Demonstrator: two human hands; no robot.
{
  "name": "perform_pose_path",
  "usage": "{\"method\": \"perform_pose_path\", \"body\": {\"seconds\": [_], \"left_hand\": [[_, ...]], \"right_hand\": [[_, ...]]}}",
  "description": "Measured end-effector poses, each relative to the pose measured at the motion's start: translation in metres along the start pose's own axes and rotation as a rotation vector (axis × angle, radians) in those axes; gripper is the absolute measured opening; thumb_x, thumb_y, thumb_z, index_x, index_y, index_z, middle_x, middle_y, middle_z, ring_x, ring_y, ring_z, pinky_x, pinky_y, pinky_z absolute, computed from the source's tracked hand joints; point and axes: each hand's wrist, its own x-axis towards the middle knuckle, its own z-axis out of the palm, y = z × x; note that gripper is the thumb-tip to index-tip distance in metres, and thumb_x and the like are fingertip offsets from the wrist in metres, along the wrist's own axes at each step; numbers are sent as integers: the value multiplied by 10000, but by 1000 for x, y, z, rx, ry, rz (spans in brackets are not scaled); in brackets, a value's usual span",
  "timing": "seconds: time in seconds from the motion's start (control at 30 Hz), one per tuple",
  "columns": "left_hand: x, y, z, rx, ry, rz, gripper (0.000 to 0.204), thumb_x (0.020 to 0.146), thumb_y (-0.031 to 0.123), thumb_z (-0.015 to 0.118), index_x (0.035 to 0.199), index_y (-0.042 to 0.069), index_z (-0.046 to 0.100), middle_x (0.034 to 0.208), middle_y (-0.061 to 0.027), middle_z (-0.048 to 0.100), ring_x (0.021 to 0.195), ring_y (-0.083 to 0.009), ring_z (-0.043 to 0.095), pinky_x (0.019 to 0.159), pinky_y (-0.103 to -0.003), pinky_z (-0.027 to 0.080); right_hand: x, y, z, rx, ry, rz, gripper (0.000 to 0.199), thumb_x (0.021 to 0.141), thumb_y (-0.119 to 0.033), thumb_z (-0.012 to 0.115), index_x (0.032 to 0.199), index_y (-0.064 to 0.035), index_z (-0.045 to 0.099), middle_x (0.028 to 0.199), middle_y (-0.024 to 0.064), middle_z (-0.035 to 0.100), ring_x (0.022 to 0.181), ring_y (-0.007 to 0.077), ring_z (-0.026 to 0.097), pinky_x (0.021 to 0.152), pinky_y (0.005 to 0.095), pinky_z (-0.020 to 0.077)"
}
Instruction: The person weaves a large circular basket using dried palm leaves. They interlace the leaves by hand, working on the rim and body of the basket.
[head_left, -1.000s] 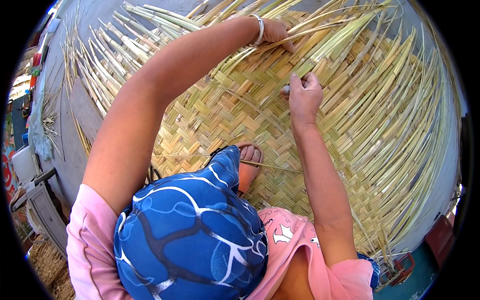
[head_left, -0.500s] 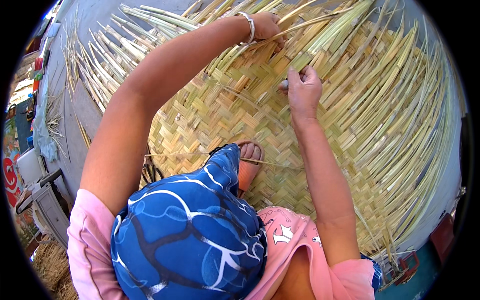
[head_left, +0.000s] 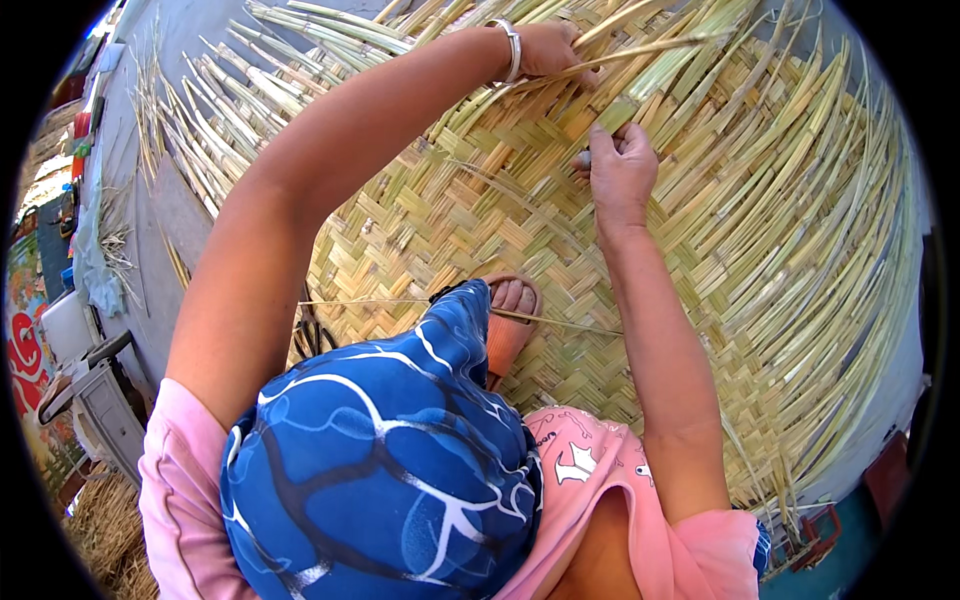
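Both the left hand (head_left: 555,50) and the right hand (head_left: 625,175) sat slightly farther right in the view than half a second earlier, as did the orange sandal (head_left: 505,342). Underneath, the woven mat (head_left: 430,225) lay on grey ground (head_left: 185,45), its loose ends (head_left: 790,250) fanning outward. At its far side, the left grip was closed around a few pale strips (head_left: 660,46). Nearer the body, the right grip was narrow, beside a broad green strip (head_left: 617,113); whether it pinched that, I could not tell.
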Motion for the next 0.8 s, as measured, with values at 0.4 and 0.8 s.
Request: {"method": "perform_pose_path", "body": {"seconds": [0.4, 0.8], "left_hand": [[-1, -1, 9, 164, 160, 14, 410, 735, 152, 751, 1079, -17, 605, 888, -99, 667, 778, -147, 624, 729, -307, 514], [-18, 3, 0, -384, -144, -48, 344, 773, 67, 689, 1092, -3, 581, 987, -94, 657, 872, -154, 624, 816, -312, 515]], "right_hand": [[10, 12, -2, -23, -2, 16, 162, 844, -120, 584, 779, 8, 509, 614, 56, 575, 490, 128, 599, 427, 257, 442], [18, 8, 5, -425, -1, -4, 187, 816, -166, 566, 896, 2, 552, 767, 166, 638, 663, 285, 640, 647, 379, 498]]}}
